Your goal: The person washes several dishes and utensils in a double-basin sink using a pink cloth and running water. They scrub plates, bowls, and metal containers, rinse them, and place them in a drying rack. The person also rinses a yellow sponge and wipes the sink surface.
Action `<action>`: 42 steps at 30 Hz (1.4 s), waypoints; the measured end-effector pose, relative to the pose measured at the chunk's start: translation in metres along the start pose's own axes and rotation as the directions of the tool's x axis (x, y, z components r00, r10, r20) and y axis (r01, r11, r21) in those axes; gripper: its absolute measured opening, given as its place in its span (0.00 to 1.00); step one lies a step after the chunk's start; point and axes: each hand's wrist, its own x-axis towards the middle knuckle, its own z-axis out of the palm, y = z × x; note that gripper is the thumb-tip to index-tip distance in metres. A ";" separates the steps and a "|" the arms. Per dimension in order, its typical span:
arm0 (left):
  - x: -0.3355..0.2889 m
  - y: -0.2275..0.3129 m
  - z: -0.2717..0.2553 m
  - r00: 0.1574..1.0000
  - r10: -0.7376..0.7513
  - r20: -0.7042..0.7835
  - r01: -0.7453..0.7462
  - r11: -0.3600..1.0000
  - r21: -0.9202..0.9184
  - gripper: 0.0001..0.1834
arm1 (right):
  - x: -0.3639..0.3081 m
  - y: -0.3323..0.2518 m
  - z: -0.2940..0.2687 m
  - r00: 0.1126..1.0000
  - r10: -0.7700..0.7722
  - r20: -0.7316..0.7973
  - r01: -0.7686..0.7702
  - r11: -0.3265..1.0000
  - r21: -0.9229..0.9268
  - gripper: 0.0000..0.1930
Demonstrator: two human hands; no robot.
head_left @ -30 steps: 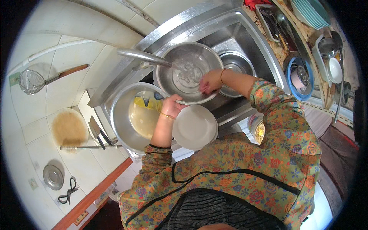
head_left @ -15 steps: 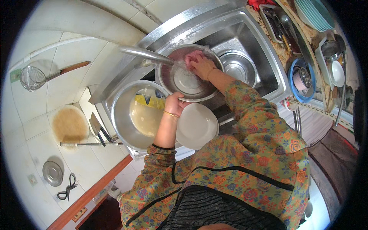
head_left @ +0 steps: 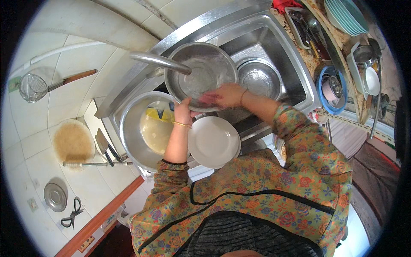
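Observation:
My left hand [head_left: 182,113] grips the near rim of a round metal basin [head_left: 173,81] under the faucet [head_left: 160,61], from which water runs. My right hand [head_left: 231,95] presses a pink cloth [head_left: 209,98] against the basin's inner wall, at the near side. The fingers of that hand are partly blurred. Just below the hands lies a white plate [head_left: 214,141]. To the left stands a large metal pot [head_left: 132,128] holding cloudy, pale liquid and a yellow and blue piece that I cannot identify.
A second metal bowl [head_left: 261,79] sits in the right sink basin [head_left: 295,77]. On the right-hand ledge are a blue bowl [head_left: 320,92], a utensil tray [head_left: 295,28] and stacked pale green bowls [head_left: 346,17]. Knives [head_left: 107,147], scissors [head_left: 72,212] and a strainer [head_left: 33,88] are at the left.
My right hand and the pink cloth have moved from the basin's far side to its near rim. The basin has shifted slightly left and away. My left hand keeps its grip.

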 end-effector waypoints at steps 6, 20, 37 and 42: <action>-0.020 0.004 0.011 0.976 -0.168 0.142 0.180 0.980 -0.082 0.17 | 0.034 0.068 -0.059 0.816 -0.241 -0.526 -0.025 0.893 -0.449 0.15; 0.015 0.059 0.039 0.937 -0.291 0.194 0.272 0.955 0.117 0.27 | 0.052 -0.001 0.013 0.997 -0.031 0.071 -0.049 0.464 0.885 0.26; 0.069 0.085 0.054 0.783 0.399 0.477 -0.603 0.296 0.741 0.19 | -0.022 0.024 -0.117 0.960 0.040 -0.279 0.087 0.898 0.432 0.22; 0.064 0.039 0.073 0.738 0.580 0.344 -0.577 0.279 0.768 0.22 | -0.038 0.049 -0.147 0.811 0.013 -0.585 -0.055 0.997 -0.054 0.19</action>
